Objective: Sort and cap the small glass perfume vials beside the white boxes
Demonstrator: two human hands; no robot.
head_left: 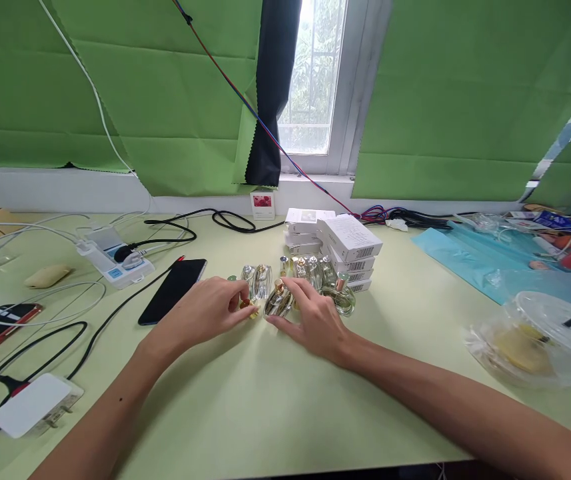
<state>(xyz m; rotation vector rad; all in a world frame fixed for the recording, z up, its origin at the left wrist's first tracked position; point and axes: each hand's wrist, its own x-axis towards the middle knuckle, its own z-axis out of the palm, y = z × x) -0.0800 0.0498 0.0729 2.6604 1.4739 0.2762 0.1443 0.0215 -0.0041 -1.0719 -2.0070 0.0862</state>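
Observation:
Several small glass perfume bottles stand close together in the middle of the table. My left hand (212, 305) has its thumb and fingers closed around a small perfume bottle with a reddish-amber part (246, 304), mostly hidden by the fingers. A rounded clear perfume bottle with a gold cap (278, 301) is between the thumb and fingers of my right hand (318, 321), tilted a little. Behind the hands stand clear perfume bottles (262, 280) and another group of bottles (308, 269). Right of my right hand, a greenish round bottle with a pinkish cap (342, 300) leans over.
White boxes (350, 239) are stacked behind the bottles. A black phone (172, 291), a power strip (118, 257), cables and a white charger (38, 405) lie on the left. A lidded plastic cup with a straw (548, 337) and blue sheeting (470, 257) are on the right.

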